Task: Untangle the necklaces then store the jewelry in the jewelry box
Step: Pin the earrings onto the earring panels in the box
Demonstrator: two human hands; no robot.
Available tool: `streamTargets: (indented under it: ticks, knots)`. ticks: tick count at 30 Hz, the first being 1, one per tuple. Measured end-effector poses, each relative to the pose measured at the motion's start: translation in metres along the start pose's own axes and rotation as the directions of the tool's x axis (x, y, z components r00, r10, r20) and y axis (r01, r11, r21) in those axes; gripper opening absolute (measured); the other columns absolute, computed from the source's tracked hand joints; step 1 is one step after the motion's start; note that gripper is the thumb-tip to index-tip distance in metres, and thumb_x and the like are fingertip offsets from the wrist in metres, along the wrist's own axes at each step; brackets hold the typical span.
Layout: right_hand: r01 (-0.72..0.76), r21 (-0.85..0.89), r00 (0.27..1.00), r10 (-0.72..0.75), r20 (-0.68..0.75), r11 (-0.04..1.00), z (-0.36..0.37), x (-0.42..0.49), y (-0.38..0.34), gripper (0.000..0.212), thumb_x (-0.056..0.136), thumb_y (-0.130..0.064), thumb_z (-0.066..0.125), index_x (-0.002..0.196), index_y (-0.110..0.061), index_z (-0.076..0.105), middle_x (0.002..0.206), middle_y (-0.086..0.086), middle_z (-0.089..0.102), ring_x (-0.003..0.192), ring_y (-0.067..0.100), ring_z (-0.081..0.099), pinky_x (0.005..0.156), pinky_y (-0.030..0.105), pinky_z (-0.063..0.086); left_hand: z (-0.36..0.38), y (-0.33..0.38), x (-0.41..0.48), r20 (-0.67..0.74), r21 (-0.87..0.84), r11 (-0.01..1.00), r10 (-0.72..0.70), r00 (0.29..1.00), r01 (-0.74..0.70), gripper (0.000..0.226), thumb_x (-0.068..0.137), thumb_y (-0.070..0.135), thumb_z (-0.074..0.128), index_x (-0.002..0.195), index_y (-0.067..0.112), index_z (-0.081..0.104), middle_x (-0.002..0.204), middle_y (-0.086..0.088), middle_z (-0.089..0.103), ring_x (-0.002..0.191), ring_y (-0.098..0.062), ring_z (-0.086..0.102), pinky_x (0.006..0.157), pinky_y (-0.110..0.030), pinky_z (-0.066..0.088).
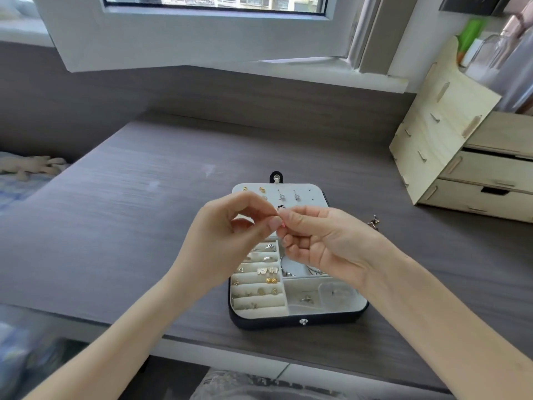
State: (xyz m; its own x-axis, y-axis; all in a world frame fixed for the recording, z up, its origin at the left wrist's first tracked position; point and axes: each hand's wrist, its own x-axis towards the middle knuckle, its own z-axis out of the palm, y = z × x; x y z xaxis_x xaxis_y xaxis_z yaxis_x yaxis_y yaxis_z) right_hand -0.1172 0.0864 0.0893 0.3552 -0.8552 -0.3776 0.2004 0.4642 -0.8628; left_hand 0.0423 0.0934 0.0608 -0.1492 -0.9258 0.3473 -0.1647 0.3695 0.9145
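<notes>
I count one jewelry box (297, 320), open and lying flat on the grey table (121, 215), just below the middle of the frame. Its pale lid panel (313, 194) lies on the far side. On it I make out five pinned earrings: two gold at its upper left, two silver near its middle and one dark one lower down. The near half has padded rows on the left, dotted with gold and silver rings and studs. On its right I see two compartments, and the lower one holds one clear pouch (336, 294). One loose trinket (373, 222) lies on the table right of the box, apart from it. One wooden drawer unit (441, 119) stands at the right edge of the frame with three drawer fronts showing.

Two bare hands meet above the box's hinge line. The left hand (230, 235) comes in from the lower left, thumb and forefinger pressed together, the other fingers curled under. The right hand (326, 241) comes from the lower right, palm towards me, its fingertips against the left's. Between them both hands pinch a small jewelry piece (282, 225), held over the box. Only a pinkish speck of it shows, too little for me to say what it is.
</notes>
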Motion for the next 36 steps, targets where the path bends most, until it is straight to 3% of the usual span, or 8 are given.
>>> streamTargets:
  ticks: [7, 16, 19, 22, 24, 26, 29, 36]
  knots:
    - [0.196, -0.141, 0.973, -0.211, -0.097, 0.970, 0.009, 0.002, 0.009, 0.023, 0.067, -0.026, 0.067, 0.079, -0.007, 0.068, 0.067, 0.003, 0.068, 0.057, 0.009, 0.061, 0.056, 0.018, 0.052, -0.006, -0.002, 0.000, -0.068, 0.075, 0.997, -0.019, 0.998, 0.024, 0.007, 0.073, 0.029, 0.068, 0.075, 0.023, 0.067, 0.072, 0.010, 0.069, 0.070, -0.013, 0.065, 0.067, -0.034, 0.055]
    - [0.219, -0.244, 0.974, -0.225, 0.004, 0.945, 0.012, -0.002, 0.006, 0.015, 0.069, -0.018, 0.070, 0.078, -0.008, 0.074, 0.070, 0.005, 0.070, 0.062, 0.010, 0.062, 0.063, 0.021, 0.054, -0.013, -0.003, -0.005, -0.109, 0.099, 0.995, -0.003, 0.994, 0.014, 0.008, 0.076, 0.031, 0.073, 0.076, 0.027, 0.067, 0.076, 0.009, 0.069, 0.070, -0.011, 0.065, 0.067, -0.026, 0.055]
    - [0.228, -0.560, 0.959, -0.283, -0.012, 0.796, 0.008, -0.006, 0.003, 0.005, 0.071, -0.019, 0.077, 0.074, -0.014, 0.076, 0.070, 0.009, 0.071, 0.063, 0.013, 0.061, 0.064, 0.023, 0.050, -0.025, -0.002, -0.010, -0.111, 0.026, 0.997, -0.063, 0.992, 0.066, 0.010, 0.074, 0.031, 0.075, 0.071, 0.026, 0.067, 0.071, 0.011, 0.067, 0.066, -0.004, 0.060, 0.064, -0.016, 0.048]
    - [0.165, -0.809, 0.978, -0.201, 0.060, 0.564, 0.003, -0.008, 0.002, 0.008, 0.067, -0.031, 0.080, 0.071, -0.025, 0.076, 0.076, 0.013, 0.067, 0.063, 0.012, 0.050, 0.064, 0.025, 0.041, -0.040, -0.002, -0.016, 0.014, -0.009, 0.986, -0.168, 0.986, 0.168, 0.006, 0.070, 0.031, 0.069, 0.072, 0.025, 0.070, 0.069, 0.008, 0.066, 0.065, -0.003, 0.057, 0.063, -0.015, 0.045]
    - [0.177, -0.863, 0.983, -0.135, 0.128, 0.473, 0.003, -0.009, 0.004, 0.005, 0.071, -0.030, 0.079, 0.073, -0.026, 0.077, 0.066, -0.008, 0.064, 0.058, -0.002, 0.046, 0.059, 0.012, 0.035, -0.048, -0.003, -0.020, 0.144, 0.065, 0.974, -0.225, 0.964, 0.218, 0.011, 0.067, 0.036, 0.070, 0.074, 0.028, 0.070, 0.070, 0.004, 0.064, 0.066, -0.007, 0.054, 0.065, -0.020, 0.044]
    - [0.216, -0.897, 0.976, -0.115, 0.185, 0.386, 0.005, -0.009, 0.005, 0.001, 0.074, -0.027, 0.077, 0.075, -0.027, 0.077, 0.064, -0.018, 0.058, 0.058, -0.002, 0.044, 0.057, 0.011, 0.035, -0.053, -0.003, -0.022, 0.261, 0.165, 0.963, -0.249, 0.933, 0.211, 0.022, 0.063, 0.048, 0.070, 0.074, 0.029, 0.070, 0.072, -0.001, 0.057, 0.065, -0.009, 0.046, 0.063, -0.022, 0.039]
    - [0.251, -0.918, 0.968, -0.101, 0.231, 0.308, 0.006, -0.010, 0.004, 0.001, 0.074, -0.028, 0.077, 0.075, -0.028, 0.077, 0.066, -0.021, 0.059, 0.061, -0.003, 0.047, 0.059, 0.011, 0.036, -0.055, -0.001, -0.022, 0.339, 0.260, 0.950, -0.258, 0.905, 0.173, 0.030, 0.061, 0.057, 0.064, 0.076, 0.032, 0.070, 0.073, -0.004, 0.049, 0.062, -0.005, 0.038, 0.058, -0.015, 0.032]
    - [0.233, -0.963, 0.972, -0.024, 0.232, 0.135, 0.003, -0.017, 0.006, 0.005, 0.071, -0.034, 0.078, 0.073, -0.030, 0.075, 0.072, -0.022, 0.059, 0.078, -0.005, 0.053, 0.068, 0.011, 0.038, -0.048, 0.008, -0.016, 0.473, 0.357, 0.926, -0.288, 0.833, 0.118, 0.007, 0.078, 0.038, 0.067, 0.071, 0.036, 0.067, 0.066, 0.018, 0.047, 0.058, -0.002, 0.039, 0.057, -0.013, 0.031]
